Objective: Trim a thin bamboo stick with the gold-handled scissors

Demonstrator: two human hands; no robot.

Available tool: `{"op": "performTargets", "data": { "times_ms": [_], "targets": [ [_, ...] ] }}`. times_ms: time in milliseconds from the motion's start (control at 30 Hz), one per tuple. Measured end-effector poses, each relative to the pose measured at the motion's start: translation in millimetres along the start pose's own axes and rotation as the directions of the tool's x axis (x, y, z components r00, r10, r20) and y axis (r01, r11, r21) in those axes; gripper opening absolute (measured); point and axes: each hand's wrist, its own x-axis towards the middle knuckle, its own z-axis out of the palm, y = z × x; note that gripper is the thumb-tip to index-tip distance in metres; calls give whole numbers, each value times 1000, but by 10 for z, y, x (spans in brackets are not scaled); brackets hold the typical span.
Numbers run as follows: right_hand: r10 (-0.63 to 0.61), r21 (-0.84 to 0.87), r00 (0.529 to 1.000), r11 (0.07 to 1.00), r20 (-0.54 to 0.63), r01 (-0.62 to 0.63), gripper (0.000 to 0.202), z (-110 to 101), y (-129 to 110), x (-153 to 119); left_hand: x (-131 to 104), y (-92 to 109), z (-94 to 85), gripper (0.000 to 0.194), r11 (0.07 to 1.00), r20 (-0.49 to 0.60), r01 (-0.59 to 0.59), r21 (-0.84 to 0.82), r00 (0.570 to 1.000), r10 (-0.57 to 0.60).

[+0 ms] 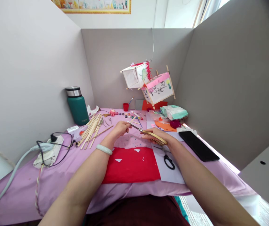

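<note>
My right hand [156,135] is closed around the yellow handles of a pair of scissors [137,127], whose blades point left toward my other hand. My left hand [121,128], with a pale bangle on its wrist, is pinched near the blade tips; what it holds is too small to make out. Below both hands lies a red sheet [131,166] with small white scraps on it. A speckled, pale patch [131,141] shows just beyond the sheet. White paper [169,175] lies to the right, with black-handled scissors [169,162] on it.
Wooden sticks [92,130], a green bottle [78,106] and a power strip [48,153] are on the left. Two lanterns [136,76] hang ahead above small paint pots [126,115] and a red cup [126,107]. At right are a black phone [198,146] and a wipes packet [174,112].
</note>
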Motion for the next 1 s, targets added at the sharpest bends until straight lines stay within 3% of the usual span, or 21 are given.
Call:
{"op": "performTargets", "data": {
  "times_ms": [100,200,333,633,767,867,933,1000],
  "targets": [
    [21,-18,1000,1000,-16,-21,49,10,-6,9,3,8,13,27,966,-77,-98,241,990,120],
    [26,-24,999,999,-27,-27,51,19,-14,11,26,-6,30,29,866,-110,-182,465,959,260],
    [16,-29,999,999,-32,-17,51,17,-21,2,44,-33,49,33,822,-113,-181,540,952,284],
    [11,0,1000,1000,-22,-11,50,1,29,37,23,-19,45,29,863,-156,-175,474,948,278],
    [28,21,999,999,-18,-27,48,-9,50,48,35,-35,1,27,975,-80,-92,203,991,110],
    [30,18,999,999,-18,-29,48,-10,44,43,38,-53,-15,30,1000,-2,-16,22,1000,16],
    [27,7,999,1000,-21,-27,48,-6,31,37,42,-56,-10,30,1000,5,-9,10,1000,9],
    [31,-5,999,1000,-23,-31,48,0,16,32,48,-51,5,29,994,-41,-45,104,998,49]
  ]
}}
